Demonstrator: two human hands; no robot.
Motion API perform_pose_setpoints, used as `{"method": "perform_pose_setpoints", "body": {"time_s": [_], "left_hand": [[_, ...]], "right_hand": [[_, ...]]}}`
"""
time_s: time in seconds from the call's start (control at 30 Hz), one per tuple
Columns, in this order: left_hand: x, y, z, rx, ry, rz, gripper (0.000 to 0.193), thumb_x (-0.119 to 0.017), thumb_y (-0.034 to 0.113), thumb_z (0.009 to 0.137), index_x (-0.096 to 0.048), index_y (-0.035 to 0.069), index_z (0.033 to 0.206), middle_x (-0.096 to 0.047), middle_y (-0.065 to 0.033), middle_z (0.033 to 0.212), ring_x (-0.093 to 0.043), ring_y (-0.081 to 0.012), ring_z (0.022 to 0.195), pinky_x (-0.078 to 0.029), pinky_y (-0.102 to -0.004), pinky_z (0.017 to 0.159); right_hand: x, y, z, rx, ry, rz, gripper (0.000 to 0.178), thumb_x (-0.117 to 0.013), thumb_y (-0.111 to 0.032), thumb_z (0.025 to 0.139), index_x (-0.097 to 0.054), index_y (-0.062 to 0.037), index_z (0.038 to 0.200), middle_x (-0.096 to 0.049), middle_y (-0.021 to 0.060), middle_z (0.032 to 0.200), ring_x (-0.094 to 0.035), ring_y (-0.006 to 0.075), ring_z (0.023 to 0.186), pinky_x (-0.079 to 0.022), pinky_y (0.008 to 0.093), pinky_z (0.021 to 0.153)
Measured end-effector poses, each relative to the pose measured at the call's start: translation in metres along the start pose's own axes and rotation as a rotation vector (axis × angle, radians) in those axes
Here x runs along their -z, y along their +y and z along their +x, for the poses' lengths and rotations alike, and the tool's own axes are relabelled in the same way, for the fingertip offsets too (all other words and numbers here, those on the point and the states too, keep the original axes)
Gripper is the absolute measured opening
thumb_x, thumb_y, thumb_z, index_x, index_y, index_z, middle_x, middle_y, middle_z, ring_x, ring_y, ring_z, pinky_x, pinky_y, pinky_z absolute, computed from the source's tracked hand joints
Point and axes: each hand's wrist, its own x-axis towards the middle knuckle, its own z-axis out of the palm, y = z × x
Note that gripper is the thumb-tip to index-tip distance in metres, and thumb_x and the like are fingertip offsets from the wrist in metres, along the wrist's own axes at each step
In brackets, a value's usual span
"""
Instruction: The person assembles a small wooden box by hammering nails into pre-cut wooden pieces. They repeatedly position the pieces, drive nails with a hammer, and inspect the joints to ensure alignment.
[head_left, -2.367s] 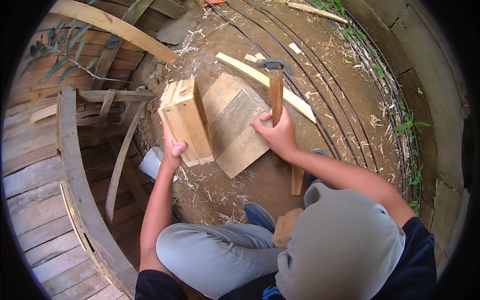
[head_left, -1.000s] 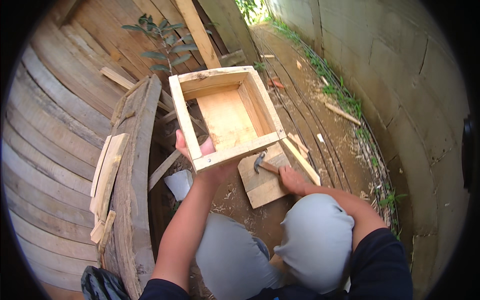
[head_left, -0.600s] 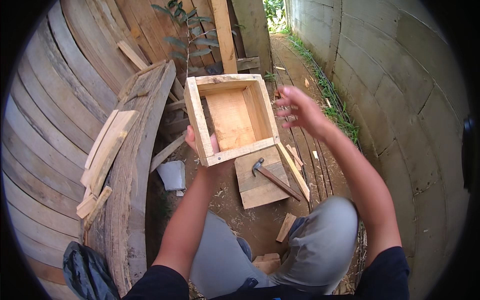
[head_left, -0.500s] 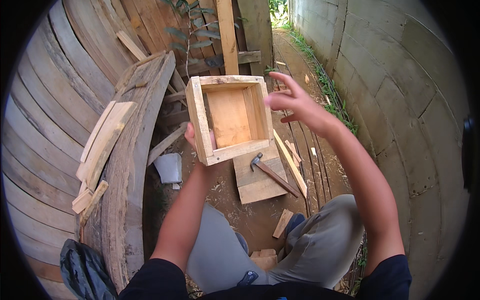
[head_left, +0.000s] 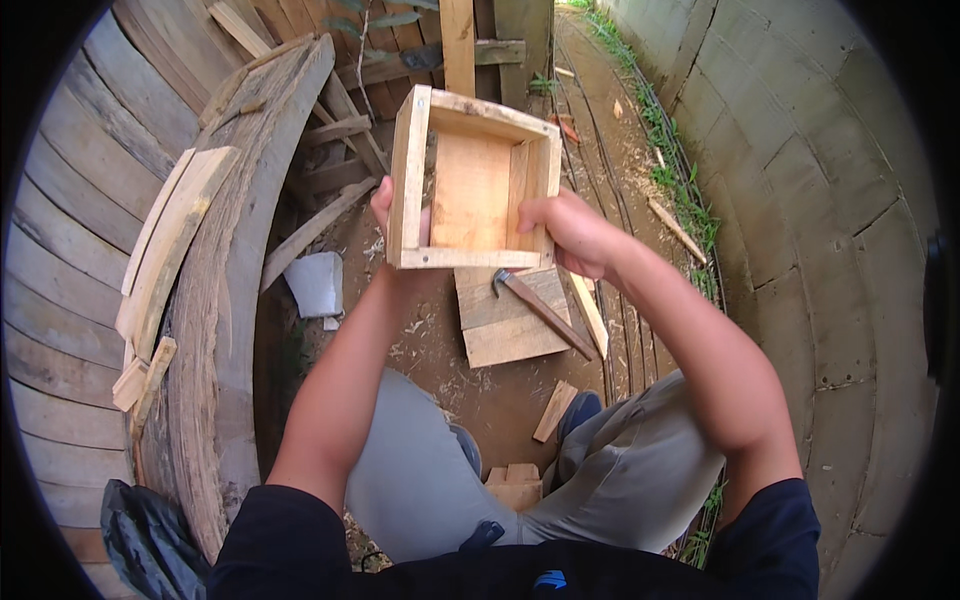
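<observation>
Right hand now grips wooden box, opening facing up at camera

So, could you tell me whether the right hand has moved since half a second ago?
Yes: the right hand left the air beside the wooden box and now grips its right wall.

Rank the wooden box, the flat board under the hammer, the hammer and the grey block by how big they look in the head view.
1. Wooden box, though it is held up nearer the camera.
2. Flat board.
3. Hammer and grey block: too alike to rank.
</observation>
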Motion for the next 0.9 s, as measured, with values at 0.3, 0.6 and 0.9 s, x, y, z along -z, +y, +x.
{"method": "perform_pose_setpoints", "body": {"time_s": [0.3,0.6,0.9], "left_hand": [[-0.005,0.004,-0.001,0.095,-0.175,-0.038,0.13,-0.017,0.098,0.078,-0.027,0.0,0.163,-0.039,-0.0193,0.162,-0.042,-0.0337,0.146,-0.03,-0.0484,0.122],[0.006,0.018,0.015,0.081,0.13,0.427,0.082,-0.027,0.063,0.106,-0.039,-0.002,0.154,-0.058,-0.0191,0.144,-0.063,-0.0283,0.126,-0.051,-0.0458,0.107],[-0.004,-0.007,0.012,0.021,0.197,0.664,0.062,-0.064,0.043,0.097,-0.045,0.002,0.14,-0.064,-0.016,0.121,-0.066,-0.024,0.107,-0.055,-0.0408,0.097]], "right_hand": [[0.004,0.001,0.001,-0.001,0.011,0.005,0.056,-0.056,-0.003,0.083,-0.041,0.0147,0.134,-0.058,0.0245,0.119,-0.069,0.0332,0.1,-0.065,0.047,0.079],[0.022,0.007,0.019,0.025,0.307,-0.06,0.054,-0.061,-0.015,0.077,-0.049,0.0047,0.126,-0.058,0.019,0.113,-0.058,0.0294,0.101,-0.048,0.045,0.089],[0.033,0.022,0.033,0.21,0.37,-0.309,0.072,-0.061,-0.01,0.076,-0.038,0.0023,0.144,-0.056,0.0168,0.114,-0.055,0.0245,0.103,-0.047,0.0372,0.091]]}}
